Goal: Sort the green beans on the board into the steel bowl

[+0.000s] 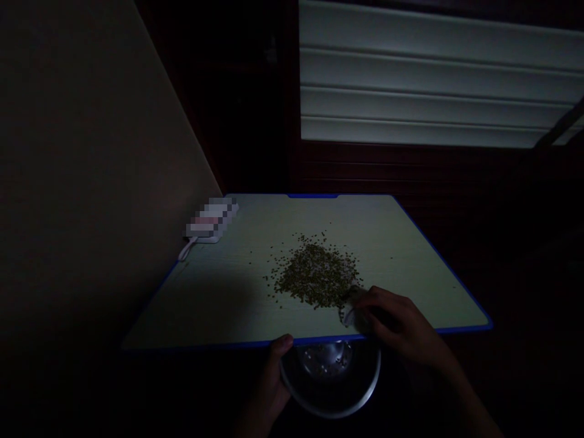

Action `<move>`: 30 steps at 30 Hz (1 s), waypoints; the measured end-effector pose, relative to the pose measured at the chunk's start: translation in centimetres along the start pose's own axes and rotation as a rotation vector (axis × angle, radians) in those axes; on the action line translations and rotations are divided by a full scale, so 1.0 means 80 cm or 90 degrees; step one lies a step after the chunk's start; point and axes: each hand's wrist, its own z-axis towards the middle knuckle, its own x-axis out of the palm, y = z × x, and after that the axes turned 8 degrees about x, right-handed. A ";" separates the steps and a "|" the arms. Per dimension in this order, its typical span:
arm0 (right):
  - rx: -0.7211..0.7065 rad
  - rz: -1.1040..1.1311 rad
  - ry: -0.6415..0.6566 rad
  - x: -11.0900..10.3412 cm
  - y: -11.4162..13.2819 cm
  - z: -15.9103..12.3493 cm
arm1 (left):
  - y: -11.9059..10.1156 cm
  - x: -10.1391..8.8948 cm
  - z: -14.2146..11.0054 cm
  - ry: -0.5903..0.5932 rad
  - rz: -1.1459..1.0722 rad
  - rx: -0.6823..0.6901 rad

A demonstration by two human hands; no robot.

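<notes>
Spread near the middle of the folding table is a pile of small greenish-brown grains or beans. At the pile's near right edge, my right hand pinches a small pale object; the dim light hides its exact kind. Just below the table's front edge, my left hand grips the left side of a shiny metal bowl. Its thumb lies on the blue table edge. A few small bits show inside the bowl.
A white device, partly blurred out, with a strap lies at the table's back left. A plain wall rises on the left. Behind stands dark wooden furniture with pale slatted panels. Stray grains lie around the pile.
</notes>
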 end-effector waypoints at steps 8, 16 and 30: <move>-0.024 0.004 0.039 -0.001 0.003 -0.003 | 0.000 0.004 -0.002 -0.006 -0.002 -0.004; -0.011 0.014 0.024 0.000 0.001 -0.003 | -0.001 0.002 -0.003 0.026 -0.007 -0.017; -0.009 -0.047 0.006 0.002 -0.002 -0.001 | 0.000 0.003 -0.002 -0.003 -0.024 0.015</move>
